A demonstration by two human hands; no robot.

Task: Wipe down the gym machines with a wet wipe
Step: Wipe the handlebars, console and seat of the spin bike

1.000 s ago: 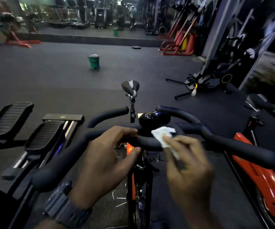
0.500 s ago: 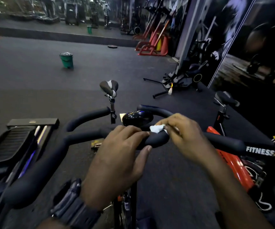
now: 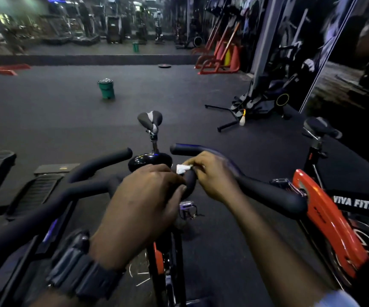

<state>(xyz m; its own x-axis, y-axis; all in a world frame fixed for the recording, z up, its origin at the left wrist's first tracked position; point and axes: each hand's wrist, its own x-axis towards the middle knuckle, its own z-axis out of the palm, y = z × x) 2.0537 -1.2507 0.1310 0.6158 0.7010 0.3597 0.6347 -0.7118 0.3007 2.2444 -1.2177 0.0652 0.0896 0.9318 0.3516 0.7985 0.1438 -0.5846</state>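
I stand at a spin bike's black handlebar (image 3: 267, 191), with its glossy black console (image 3: 148, 161) and grey saddle (image 3: 149, 120) beyond. My left hand (image 3: 141, 209), a dark watch on its wrist, grips the middle of the bar. My right hand (image 3: 214, 173) pinches a small white wet wipe (image 3: 182, 169) against the bar just right of the console. Most of the wipe is hidden under my fingers.
A second orange-and-black bike (image 3: 325, 218) marked "VIVA FITNESS" stands close on the right. An elliptical's pedals (image 3: 35, 189) sit at the left. A green bin (image 3: 106, 89) stands on the dark floor ahead, a folded machine (image 3: 261, 103) lies by the right wall, and red racks (image 3: 219, 56) farther back.
My right hand has slid the wipe from the near side of the bar up toward the console. My left hand keeps its grip. My view has swung a little.
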